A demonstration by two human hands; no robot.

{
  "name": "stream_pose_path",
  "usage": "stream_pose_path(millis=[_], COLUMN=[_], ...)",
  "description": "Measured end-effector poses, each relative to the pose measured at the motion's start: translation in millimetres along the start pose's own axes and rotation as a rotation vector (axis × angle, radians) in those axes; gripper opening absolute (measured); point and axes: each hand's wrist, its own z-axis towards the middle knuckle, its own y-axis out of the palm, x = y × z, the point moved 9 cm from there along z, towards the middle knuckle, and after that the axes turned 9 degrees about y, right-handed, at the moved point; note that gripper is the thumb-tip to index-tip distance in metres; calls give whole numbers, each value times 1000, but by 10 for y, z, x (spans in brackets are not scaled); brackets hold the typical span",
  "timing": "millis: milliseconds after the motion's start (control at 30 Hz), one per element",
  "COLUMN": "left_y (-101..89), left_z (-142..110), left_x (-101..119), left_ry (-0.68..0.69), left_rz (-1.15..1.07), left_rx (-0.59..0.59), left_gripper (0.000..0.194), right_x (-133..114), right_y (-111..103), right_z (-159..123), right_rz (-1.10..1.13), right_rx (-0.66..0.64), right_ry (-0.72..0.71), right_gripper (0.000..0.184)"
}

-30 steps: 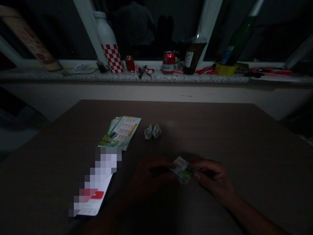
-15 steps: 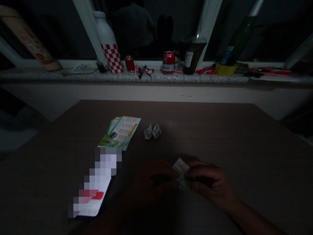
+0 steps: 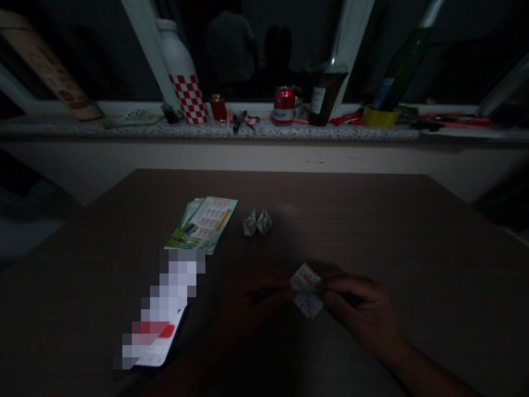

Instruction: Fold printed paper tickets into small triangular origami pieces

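Left hand (image 3: pixel 258 298): pinches the folded paper (image 3: pixel 306 277) at its left corner
Right hand (image 3: pixel 367 309): pinches the right corner
Small paper shapes (image 3: pixel 250 224): two, side by side on the table (image 3: pixel 372 220)
Leaflets (image 3: pixel 206 220): overlapping, near the lit phone (image 3: pixel 155 350)
Windowsill (image 3: pixel 144 132): red can (image 3: pixel 284 105), checkered bottle (image 3: pixel 187 88)

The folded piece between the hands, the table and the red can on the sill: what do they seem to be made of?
Folded piece: probably printed paper or thin card; it shows straight edges and rows of print.
Table: matt brown top with wood-like grain, either wood or laminate.
Red can: likely metal with a glossy printed finish, going by its sheen and shape.
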Motion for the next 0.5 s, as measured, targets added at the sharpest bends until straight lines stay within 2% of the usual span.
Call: stream_pose_path(millis=[167,333,500], left_y=[26,79,97], left_z=[-23,-74,-95], left_x=[-6,-87,-189], left_ry=[-27,-111,-227], left_rz=[9,-49,-149], left_rx=[37,110,181], left_gripper=[6,10,13], right_x=[104,188,258], right_y=[-6,-58,-59], right_z=[-20,-51,-63], right_rz=[60,87,142], right_rx=[49,177,198], right_ry=[114,218,285], right_gripper=[11,9,11])
